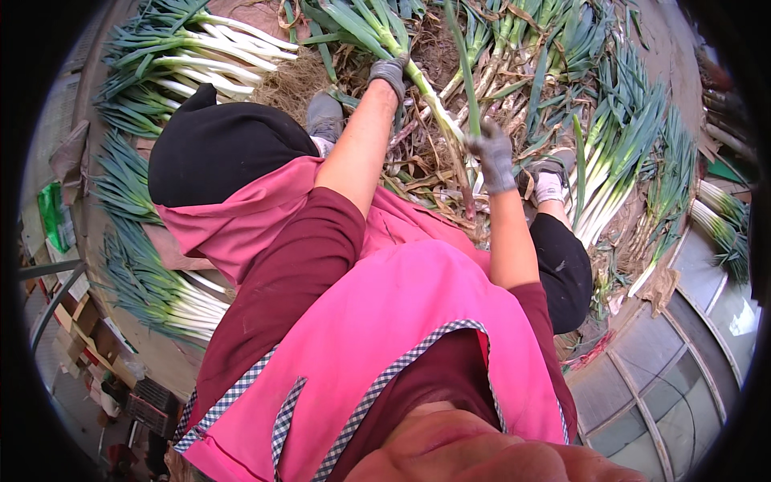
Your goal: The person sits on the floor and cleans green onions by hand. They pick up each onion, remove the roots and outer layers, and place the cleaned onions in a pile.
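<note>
My left hand (390, 77), in a grey work glove, grips a long green onion (421, 87) where its white stalk meets the green leaves. The onion slants down to the right, its pale lower end close to my right hand. That gloved right hand (494, 158) is slightly blurred, fingers closed around the base of a long green leaf (465, 69) that rises above it. A brownish strip (462, 181) hangs below the stalk's end; whether it is still attached cannot be told. Dry peeled leaves and stalks (421, 162) lie between my feet, under both hands.
Trimmed onions with white stalks (220, 54) lie at upper left, beside a heap of cut roots (289, 81). More bundles (174, 295) lie lower left. Untrimmed onions (512, 60) are piled ahead; white-stalked ones (608, 175) lie by my right shoe (551, 165).
</note>
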`<state>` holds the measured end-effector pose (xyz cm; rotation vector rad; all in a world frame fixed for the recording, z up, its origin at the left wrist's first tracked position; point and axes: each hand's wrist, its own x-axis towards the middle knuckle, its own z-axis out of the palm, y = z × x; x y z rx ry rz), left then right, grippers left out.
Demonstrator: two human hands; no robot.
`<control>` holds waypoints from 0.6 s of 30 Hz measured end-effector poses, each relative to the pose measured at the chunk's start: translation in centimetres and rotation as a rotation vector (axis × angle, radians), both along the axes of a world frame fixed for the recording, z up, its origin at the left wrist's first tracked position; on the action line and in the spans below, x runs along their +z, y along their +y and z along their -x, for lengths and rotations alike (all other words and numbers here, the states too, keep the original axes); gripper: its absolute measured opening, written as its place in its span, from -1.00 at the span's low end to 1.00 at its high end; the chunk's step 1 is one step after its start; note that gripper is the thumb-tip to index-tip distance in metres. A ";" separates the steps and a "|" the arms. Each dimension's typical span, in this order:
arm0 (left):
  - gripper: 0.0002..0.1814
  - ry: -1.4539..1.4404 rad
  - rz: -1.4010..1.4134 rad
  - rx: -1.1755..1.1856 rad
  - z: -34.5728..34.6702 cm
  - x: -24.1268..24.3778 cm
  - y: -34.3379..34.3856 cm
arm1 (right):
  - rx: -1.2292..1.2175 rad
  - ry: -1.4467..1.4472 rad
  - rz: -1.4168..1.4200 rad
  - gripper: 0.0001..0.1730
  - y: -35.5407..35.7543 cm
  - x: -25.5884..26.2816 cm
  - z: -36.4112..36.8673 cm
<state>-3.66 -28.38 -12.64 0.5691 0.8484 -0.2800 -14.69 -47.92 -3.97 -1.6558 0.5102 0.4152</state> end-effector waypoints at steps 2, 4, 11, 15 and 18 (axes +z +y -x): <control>-0.75 -0.022 -0.008 -0.034 -0.6 -0.2 0.0 | 0.356 0.194 0.479 -0.50 -6.2 -2.4 3.7; -0.75 -0.043 -0.048 -0.047 -0.4 0.9 -1.3 | 0.479 0.253 0.951 -0.48 -8.6 -1.5 6.8; -0.80 -0.126 0.332 0.084 -1.9 0.2 -2.7 | 0.326 0.005 0.265 -0.70 -3.9 0.2 9.9; -0.70 -0.419 0.753 -0.059 -2.1 -8.8 -2.6 | 0.299 -0.231 0.530 -0.72 -0.9 0.0 9.3; -0.78 -0.086 0.405 0.137 -2.2 -3.7 -5.2 | 0.305 -0.212 0.683 -0.69 -0.8 1.0 9.0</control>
